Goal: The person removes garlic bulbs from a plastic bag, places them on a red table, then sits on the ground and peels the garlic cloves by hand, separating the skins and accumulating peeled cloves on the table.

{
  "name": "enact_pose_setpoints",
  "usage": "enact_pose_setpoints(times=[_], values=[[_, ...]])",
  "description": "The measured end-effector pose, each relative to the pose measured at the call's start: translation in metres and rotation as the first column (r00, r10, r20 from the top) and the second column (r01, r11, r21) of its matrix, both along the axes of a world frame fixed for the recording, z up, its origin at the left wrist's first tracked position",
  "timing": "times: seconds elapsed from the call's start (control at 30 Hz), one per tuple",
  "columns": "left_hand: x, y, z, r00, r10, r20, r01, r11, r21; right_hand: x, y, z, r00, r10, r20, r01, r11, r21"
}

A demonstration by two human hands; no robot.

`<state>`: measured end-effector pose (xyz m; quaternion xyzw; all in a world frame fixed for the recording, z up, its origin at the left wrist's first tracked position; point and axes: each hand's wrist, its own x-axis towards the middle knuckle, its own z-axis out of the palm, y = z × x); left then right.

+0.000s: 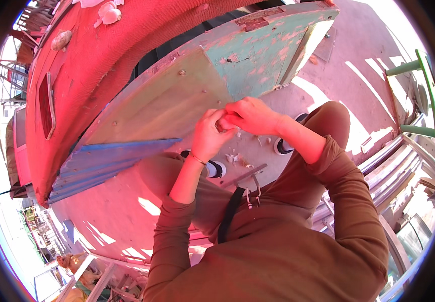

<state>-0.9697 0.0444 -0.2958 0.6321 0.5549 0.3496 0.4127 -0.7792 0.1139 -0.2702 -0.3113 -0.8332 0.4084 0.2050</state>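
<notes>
My left hand [209, 132] and my right hand [250, 115] meet in front of me, over my knees. Fingers of both are closed around a small rounded thing that they mostly cover, so its kind cannot be made out. Below them, pale thin scraps like peelings [236, 159] lie scattered on the floor between my shoes. On the red cloth [89, 65] ahead to the left sit pale rounded pieces [110, 13] with papery bits around them. A brownish oval lump [61, 40] rests nearer the cloth's left side, beside a thin rectangular red-faced device [47, 105].
A panel of worn turquoise [257, 55], bare brown [162, 95] and corrugated blue [107, 163] stands right before my hands, below the red cloth. A green metal frame [423, 95] is at the right, above stacked long boards [388, 171]. An animal [79, 267] is at the lower left.
</notes>
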Motion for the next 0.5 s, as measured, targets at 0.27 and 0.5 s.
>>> enact_pose_setpoints(times=[0.27,0.5], values=[[0.0,-0.006,-0.012,0.995,-0.02,-0.099,0.019,1.0,-0.011,-0.002,-0.002,-0.014,0.996,0.04,0.085,-0.031,0.994,-0.107],[-0.002,-0.005,-0.017,0.979,0.072,0.192,0.002,0.933,-0.36,-0.015,-0.012,-0.039,0.995,-0.09,0.043,0.09,0.996,0.015]])
